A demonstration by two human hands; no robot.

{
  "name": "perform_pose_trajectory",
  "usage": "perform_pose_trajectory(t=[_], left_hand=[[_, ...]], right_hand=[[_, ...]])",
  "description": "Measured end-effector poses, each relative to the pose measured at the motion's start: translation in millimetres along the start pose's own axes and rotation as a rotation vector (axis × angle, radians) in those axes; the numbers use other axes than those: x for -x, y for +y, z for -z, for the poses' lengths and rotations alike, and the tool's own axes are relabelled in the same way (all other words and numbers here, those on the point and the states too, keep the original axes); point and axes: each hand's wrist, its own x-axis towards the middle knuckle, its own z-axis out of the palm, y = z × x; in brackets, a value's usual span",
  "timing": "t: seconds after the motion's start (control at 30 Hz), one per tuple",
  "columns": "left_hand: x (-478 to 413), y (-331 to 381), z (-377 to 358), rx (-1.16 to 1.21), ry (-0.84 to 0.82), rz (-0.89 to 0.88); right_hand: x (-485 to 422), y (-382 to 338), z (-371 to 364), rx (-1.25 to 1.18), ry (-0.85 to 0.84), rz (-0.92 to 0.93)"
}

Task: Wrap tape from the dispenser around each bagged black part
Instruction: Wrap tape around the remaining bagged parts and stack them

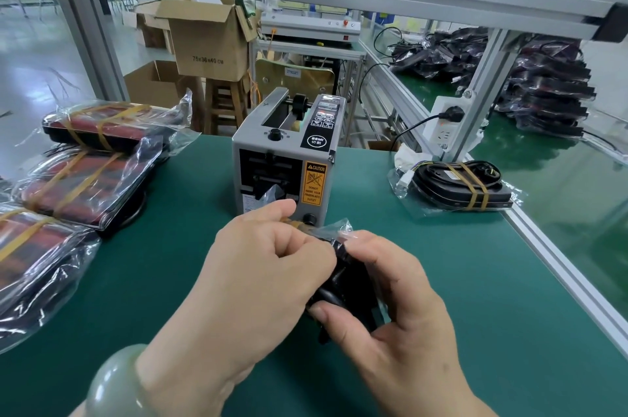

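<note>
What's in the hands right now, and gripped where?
Both hold one bagged black part. The left hand pinches its upper end, near the tape dispenser; the right hand wraps around its lower body.

head-worn | looks forward and down | close over green bench (163, 280) | dispenser (285, 158) ahead

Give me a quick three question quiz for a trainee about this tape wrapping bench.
1. True or false: the tape dispenser stands beyond the left hand on the green mat.
2. What does the right hand grip? A scissors; B a bagged black part; C a cardboard box.
3. Fill in: the lone taped part lies on the mat's ___ side.
Key: 1 true; 2 B; 3 right.
</note>
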Motion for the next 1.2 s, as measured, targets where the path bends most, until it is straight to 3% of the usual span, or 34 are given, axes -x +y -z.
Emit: perform_pose_trajectory(t=[0.37, 0.53, 0.63, 0.77, 0.87, 0.97, 1.07, 1.2], left_hand=[[1, -5, 0, -0.22, 0.069, -0.126], [-3, -5, 4, -0.249, 0.171, -0.136], [-4, -9, -4, -0.345, 0.13, -0.159], [-15, -10, -4, -0.284, 0.101, -0.156], [-23, -11, 3, -0.331, 0.043, -0.199], [-27, -1, 10, -0.432, -0.046, -0.393], [-34, 9, 12, -0.457, -0.325, -0.629], [-49, 10, 14, -0.332, -0.424, -0.485]], right_hand=[[1, -1, 6, 0.116, -0.018, -0.01], [3, -3, 7, 0.05, -0.007, -0.063], [6, -4, 4, 0.004, 0.019, -0.114], [10, 0, 4, -0.048, 0.034, -0.168], [8, 0, 6, -0.062, 0.029, -0.216], [4, 1, 10, -0.087, 0.028, -0.251], [2, 3, 13, -0.086, -0.004, -0.255], [-5, -1, 14, -0.103, -0.087, -0.301]])
